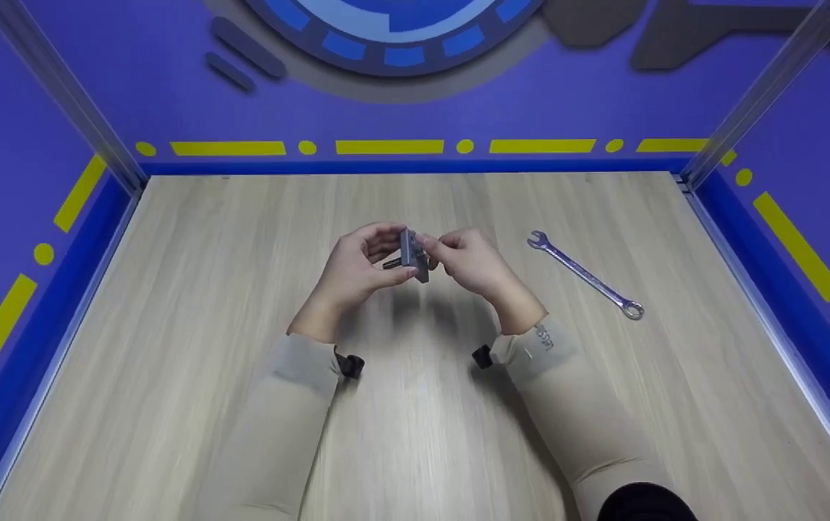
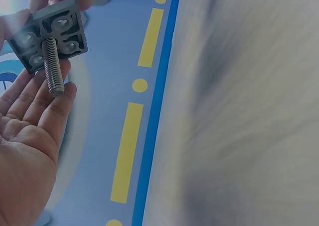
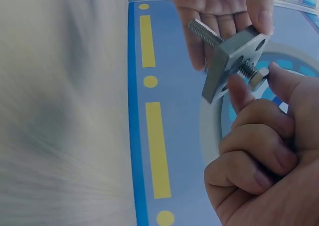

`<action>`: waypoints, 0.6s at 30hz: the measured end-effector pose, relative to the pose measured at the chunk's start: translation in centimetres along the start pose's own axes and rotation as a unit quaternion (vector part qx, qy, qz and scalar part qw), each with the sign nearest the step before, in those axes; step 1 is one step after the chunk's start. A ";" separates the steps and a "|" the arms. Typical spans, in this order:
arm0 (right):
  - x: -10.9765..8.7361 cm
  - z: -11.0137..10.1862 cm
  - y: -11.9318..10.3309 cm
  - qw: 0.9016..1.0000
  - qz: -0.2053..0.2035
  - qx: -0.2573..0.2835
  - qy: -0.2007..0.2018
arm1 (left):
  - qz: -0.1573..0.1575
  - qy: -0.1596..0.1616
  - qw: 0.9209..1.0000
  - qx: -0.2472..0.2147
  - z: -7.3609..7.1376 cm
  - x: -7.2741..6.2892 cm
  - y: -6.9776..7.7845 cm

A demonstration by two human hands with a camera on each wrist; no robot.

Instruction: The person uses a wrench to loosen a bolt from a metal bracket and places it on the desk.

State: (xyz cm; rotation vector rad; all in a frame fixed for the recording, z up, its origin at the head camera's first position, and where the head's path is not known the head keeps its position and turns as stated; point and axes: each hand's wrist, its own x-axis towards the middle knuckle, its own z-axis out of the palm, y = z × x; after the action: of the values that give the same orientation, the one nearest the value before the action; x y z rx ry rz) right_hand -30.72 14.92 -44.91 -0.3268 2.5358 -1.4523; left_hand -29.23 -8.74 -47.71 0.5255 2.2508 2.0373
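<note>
My left hand (image 1: 353, 264) grips a grey square plate (image 3: 219, 69) by its edges, thumb on one side and fingers on the other, held above the table. A threaded bolt (image 2: 53, 69) passes through the plate's middle, its shank sticking out on the left hand's side. In the right wrist view the hex head (image 3: 258, 80) stands off the plate with some thread showing between. The thumb and index finger of my right hand (image 1: 474, 262) pinch the bolt near this head; its other fingers are curled in. Recesses mark the plate's underside in the left wrist view.
A combination wrench (image 1: 588, 275) lies slanted on the wooden table (image 1: 190, 325), right of the hands. Blue panels with yellow marks (image 1: 389, 147) wall in the back and both sides, with metal posts (image 1: 769, 94) at the back corners.
</note>
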 end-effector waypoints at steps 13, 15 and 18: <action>-0.1 -0.4 -0.1 0.998 -0.053 -0.008 -0.015 | -0.026 0.005 1.000 -0.008 -0.1 0.6 -0.9; -0.2 -0.4 -0.1 0.998 -0.063 -0.006 -0.014 | -0.024 0.004 1.000 -0.006 -0.2 0.6 -0.9; -0.3 -0.5 0.0 0.997 -0.071 -0.006 -0.013 | -0.021 0.002 1.000 -0.002 -0.3 0.5 -0.9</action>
State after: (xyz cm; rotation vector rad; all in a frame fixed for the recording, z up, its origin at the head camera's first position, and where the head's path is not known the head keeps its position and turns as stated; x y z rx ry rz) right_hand -30.61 15.40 -44.66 -0.5353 2.5476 -1.4699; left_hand -29.98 -8.96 -48.41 0.4696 2.2402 2.0240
